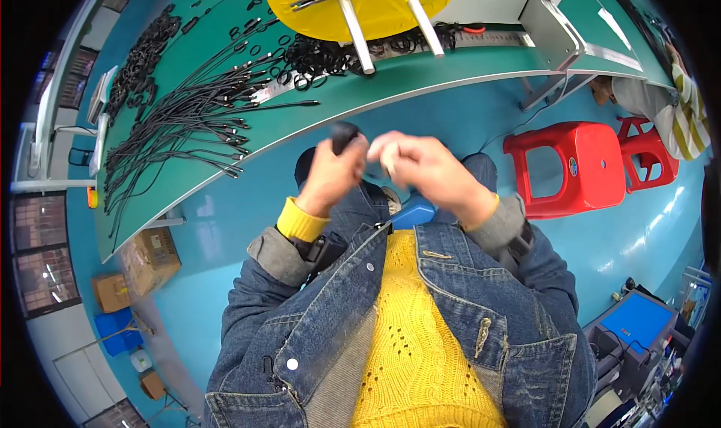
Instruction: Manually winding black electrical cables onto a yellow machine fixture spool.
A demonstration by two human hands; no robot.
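Left grip point(330, 174) wraps blurred, rounded black object point(345, 135); right grip point(429, 171) curled.

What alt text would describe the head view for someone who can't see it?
A person's left hand holds a blurred dark object, with the right hand close beside it, its grip unclear, in front of a green table. Black cables and small rings lie on the table; red stools stand to the right.

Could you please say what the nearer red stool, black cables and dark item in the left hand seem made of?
Red, square-topped stool: likely glossy plastic, from its smooth sheen. Slim, matte black cables: probably rubbery plastic sheathing, bending in loose curves; bright tips suggest metal. Dark rounded item: too blurred to tell.
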